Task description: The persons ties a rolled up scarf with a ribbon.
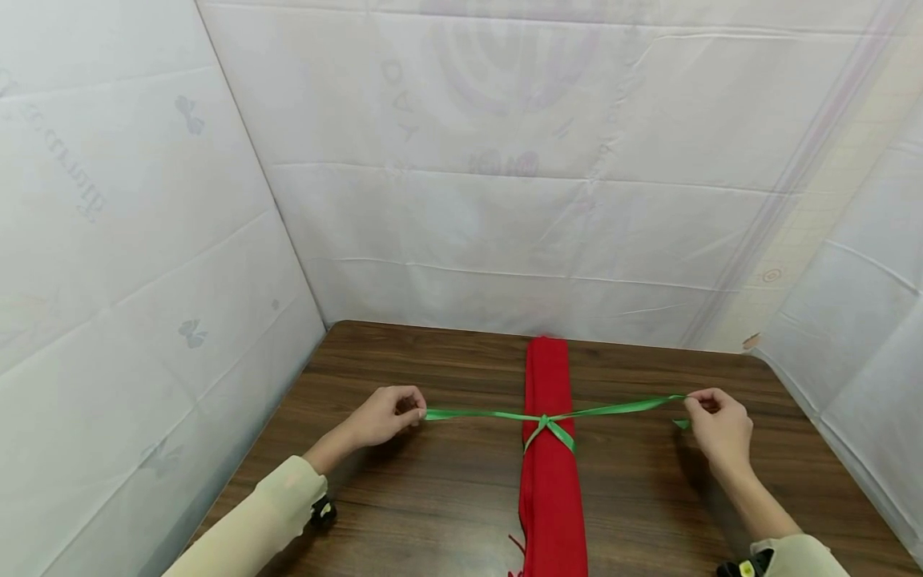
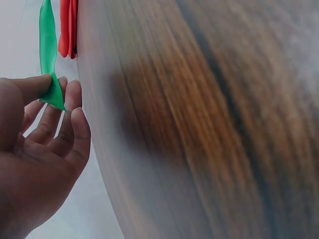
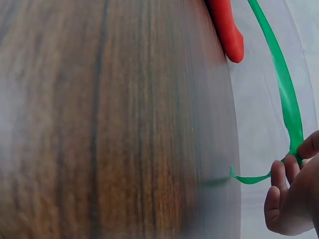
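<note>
Left hand [image 1: 385, 415] and right hand [image 1: 717, 429] each pinch an end of the green ribbon [image 1: 490, 415] — stretched taut, knotted around the red cloth roll [image 1: 550, 481] lying from the table's [image 1: 433, 497] far edge to its near edge.

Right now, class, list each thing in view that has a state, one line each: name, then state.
green ribbon: crossed around the cloth, both ends pulled taut
red cloth: folded into a long strip, flat on the table
left hand: pinching the ribbon's left end
right hand: pinching the ribbon's right end
</note>
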